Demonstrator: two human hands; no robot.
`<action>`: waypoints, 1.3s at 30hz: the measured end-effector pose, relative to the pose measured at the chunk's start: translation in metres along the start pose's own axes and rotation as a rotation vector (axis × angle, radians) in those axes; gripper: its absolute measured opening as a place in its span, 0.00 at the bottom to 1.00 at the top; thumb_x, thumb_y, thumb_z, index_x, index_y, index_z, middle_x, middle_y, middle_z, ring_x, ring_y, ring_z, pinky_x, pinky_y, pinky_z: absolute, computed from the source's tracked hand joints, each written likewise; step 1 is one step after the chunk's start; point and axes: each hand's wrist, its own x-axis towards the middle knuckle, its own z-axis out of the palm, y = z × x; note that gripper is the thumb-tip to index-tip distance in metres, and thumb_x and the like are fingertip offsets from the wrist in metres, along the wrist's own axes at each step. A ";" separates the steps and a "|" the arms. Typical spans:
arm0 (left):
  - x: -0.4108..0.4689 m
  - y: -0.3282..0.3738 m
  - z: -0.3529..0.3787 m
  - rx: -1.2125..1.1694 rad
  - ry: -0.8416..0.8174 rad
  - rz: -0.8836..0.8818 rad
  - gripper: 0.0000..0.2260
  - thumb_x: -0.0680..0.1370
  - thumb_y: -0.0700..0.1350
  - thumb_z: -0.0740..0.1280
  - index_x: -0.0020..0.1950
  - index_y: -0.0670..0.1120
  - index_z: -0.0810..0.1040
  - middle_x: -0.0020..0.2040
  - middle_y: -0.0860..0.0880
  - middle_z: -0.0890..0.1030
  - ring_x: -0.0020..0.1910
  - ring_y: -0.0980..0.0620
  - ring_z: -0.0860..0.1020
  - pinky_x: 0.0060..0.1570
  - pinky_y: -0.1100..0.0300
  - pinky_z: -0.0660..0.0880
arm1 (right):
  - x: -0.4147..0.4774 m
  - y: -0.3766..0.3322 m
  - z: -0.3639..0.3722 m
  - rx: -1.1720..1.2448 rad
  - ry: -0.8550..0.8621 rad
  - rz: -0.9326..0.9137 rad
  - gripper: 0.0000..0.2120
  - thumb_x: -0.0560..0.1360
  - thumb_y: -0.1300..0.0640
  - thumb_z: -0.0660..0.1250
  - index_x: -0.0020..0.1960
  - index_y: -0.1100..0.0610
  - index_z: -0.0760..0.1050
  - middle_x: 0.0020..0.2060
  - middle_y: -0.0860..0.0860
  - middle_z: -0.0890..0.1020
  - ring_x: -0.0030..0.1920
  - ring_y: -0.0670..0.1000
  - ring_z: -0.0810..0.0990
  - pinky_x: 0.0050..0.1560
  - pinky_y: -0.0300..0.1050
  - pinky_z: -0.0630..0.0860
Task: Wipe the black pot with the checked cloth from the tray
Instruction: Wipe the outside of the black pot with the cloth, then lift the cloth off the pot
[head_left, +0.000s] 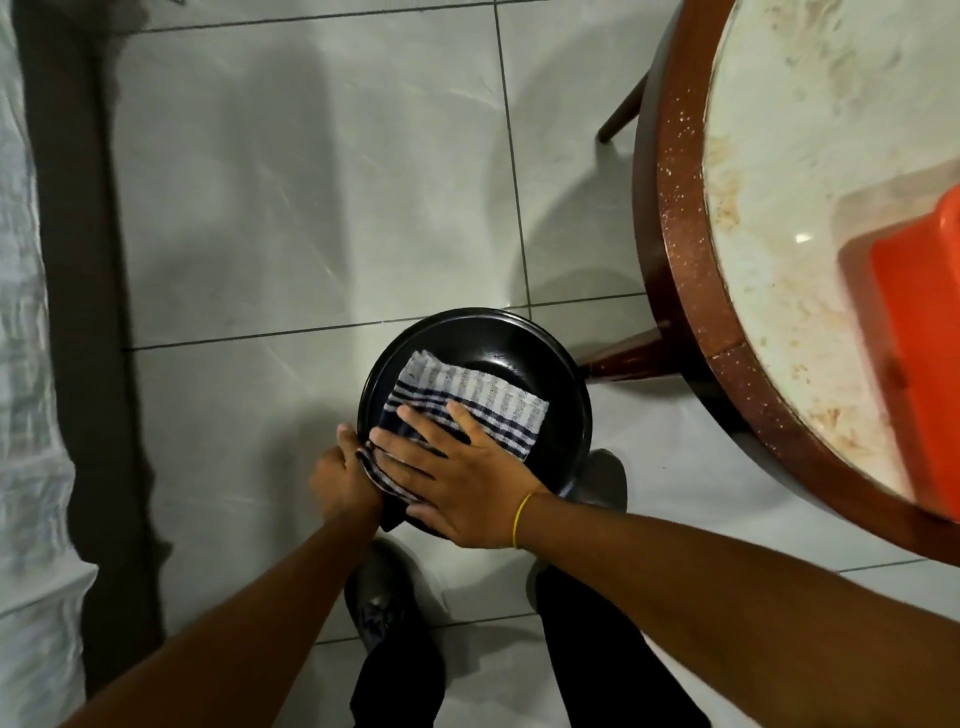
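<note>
Right hand (457, 478) presses flat, fingers spread, on the checked cloth (467, 410) inside the black pot (524, 358), low centre. Left hand (343, 480) grips the pot's nine o'clock rim, held above the floor (311, 208).

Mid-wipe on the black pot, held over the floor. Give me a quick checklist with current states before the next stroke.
1. Left hand has a grip on the black pot at its rim: ok.
2. Right hand lies flat on the checked cloth: ok.
3. Cloth touches the pot's inner surface: ok; one corner hangs over the rim by the left hand.
4. Pot clear of the round table: ok, apart from its edge.
5. Far inner side of the pot wiped: cannot tell.
6. Pot has support underneath: not ok, nothing but tiled floor below.
</note>
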 end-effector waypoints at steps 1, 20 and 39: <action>0.001 0.001 0.000 0.017 0.003 0.016 0.29 0.85 0.58 0.53 0.31 0.43 0.75 0.30 0.43 0.77 0.33 0.39 0.79 0.39 0.48 0.74 | -0.007 0.006 0.001 -0.013 -0.009 -0.055 0.36 0.86 0.39 0.56 0.88 0.53 0.53 0.89 0.52 0.50 0.89 0.62 0.46 0.84 0.74 0.48; 0.006 0.032 -0.022 0.270 -0.080 0.104 0.25 0.87 0.53 0.52 0.41 0.40 0.75 0.40 0.35 0.81 0.43 0.33 0.81 0.45 0.44 0.78 | -0.111 0.054 -0.037 0.153 0.039 0.331 0.35 0.84 0.37 0.60 0.87 0.48 0.58 0.88 0.49 0.57 0.88 0.57 0.60 0.80 0.68 0.66; -0.084 0.219 0.099 0.800 -0.563 0.594 0.10 0.76 0.50 0.74 0.47 0.43 0.83 0.45 0.44 0.85 0.49 0.42 0.83 0.44 0.54 0.74 | -0.085 0.096 -0.073 1.850 0.297 1.695 0.31 0.80 0.67 0.74 0.80 0.66 0.70 0.80 0.60 0.73 0.77 0.60 0.76 0.65 0.43 0.78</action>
